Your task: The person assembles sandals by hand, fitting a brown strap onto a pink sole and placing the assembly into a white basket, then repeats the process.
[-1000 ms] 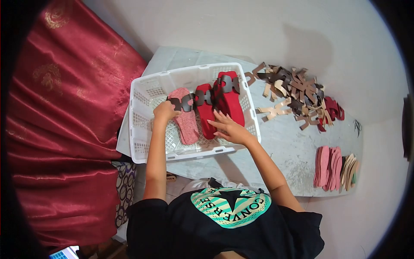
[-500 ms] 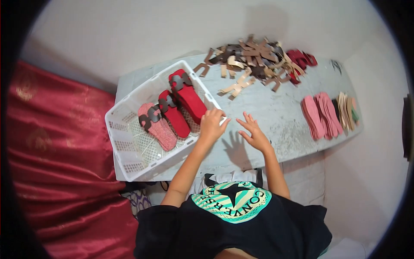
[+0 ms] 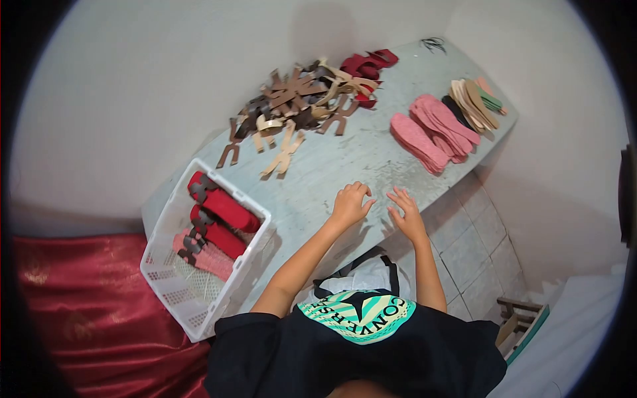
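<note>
Pale plain walls (image 3: 219, 53); shiny red curtain (image 3: 86, 292), lower left; grey worn-topped table (image 3: 345, 159); tiled floor (image 3: 474, 232).

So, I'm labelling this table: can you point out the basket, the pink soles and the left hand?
Basket (image 3: 233, 187), head view, on its upper rim.
Pink soles (image 3: 417, 141), head view, atop the left stack.
Left hand (image 3: 349, 206), head view, on its back.

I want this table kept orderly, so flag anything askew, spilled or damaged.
The straps lie in a jumbled heap, while the pink soles sit in tidy rows. The basket seems to jut past the edge of the table, whose surface looks scuffed. No spill shows.
</note>
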Available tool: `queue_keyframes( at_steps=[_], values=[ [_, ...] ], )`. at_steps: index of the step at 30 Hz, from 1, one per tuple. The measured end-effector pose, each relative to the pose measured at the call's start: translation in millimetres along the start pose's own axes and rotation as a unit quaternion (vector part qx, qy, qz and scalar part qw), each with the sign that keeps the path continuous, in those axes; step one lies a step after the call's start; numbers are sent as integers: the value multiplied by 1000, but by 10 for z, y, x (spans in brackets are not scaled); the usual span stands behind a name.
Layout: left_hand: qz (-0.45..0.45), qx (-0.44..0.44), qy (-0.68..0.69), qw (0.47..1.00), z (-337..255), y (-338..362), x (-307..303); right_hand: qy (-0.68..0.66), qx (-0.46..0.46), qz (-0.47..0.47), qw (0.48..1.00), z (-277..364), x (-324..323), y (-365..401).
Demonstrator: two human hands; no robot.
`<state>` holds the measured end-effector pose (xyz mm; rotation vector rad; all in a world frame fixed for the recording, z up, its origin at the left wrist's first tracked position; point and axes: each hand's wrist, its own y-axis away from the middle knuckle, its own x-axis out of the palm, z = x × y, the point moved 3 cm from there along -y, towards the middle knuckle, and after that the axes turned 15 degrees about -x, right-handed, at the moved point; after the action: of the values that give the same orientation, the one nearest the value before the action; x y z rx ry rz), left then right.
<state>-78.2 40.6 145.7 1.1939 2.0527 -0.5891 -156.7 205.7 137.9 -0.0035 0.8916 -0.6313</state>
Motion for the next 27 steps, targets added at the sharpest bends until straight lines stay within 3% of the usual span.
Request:
queue_keyframes(
  at_steps=[1, 3, 6, 10, 13, 18, 22, 27],
  values=[
    [7, 9, 1, 1000, -49, -88, 122, 4, 8, -7, 1000, -111, -53, 41],
    [54, 14, 54, 997, -108, -262, 374, -85, 47, -137, 986, -362, -169, 118],
    [82, 1, 68, 994, -173, -491, 682, -59, 93, -188, 976, -712, -284, 196],
    [89, 2, 71, 994, -175, -821, 978, -91, 142, -202, 965, -1107, -373, 208],
    [156, -53, 141, 976, -41, -1097, 1244, -112, 155, -216, 958, -1376, -393, 150],
    [125, -111, 128, 978, 27, -1476, 1381, -43, 111, -244, 962, -1705, -484, -44],
    [37, -43, 104, 993, 43, -1869, 1427, 20, 137, -239, 961, -1976, -529, -233],
    [28, -136, 107, 984, 104, -2278, 1499, 83, 141, -196, 967, -2113, -638, -390]
  ],
)
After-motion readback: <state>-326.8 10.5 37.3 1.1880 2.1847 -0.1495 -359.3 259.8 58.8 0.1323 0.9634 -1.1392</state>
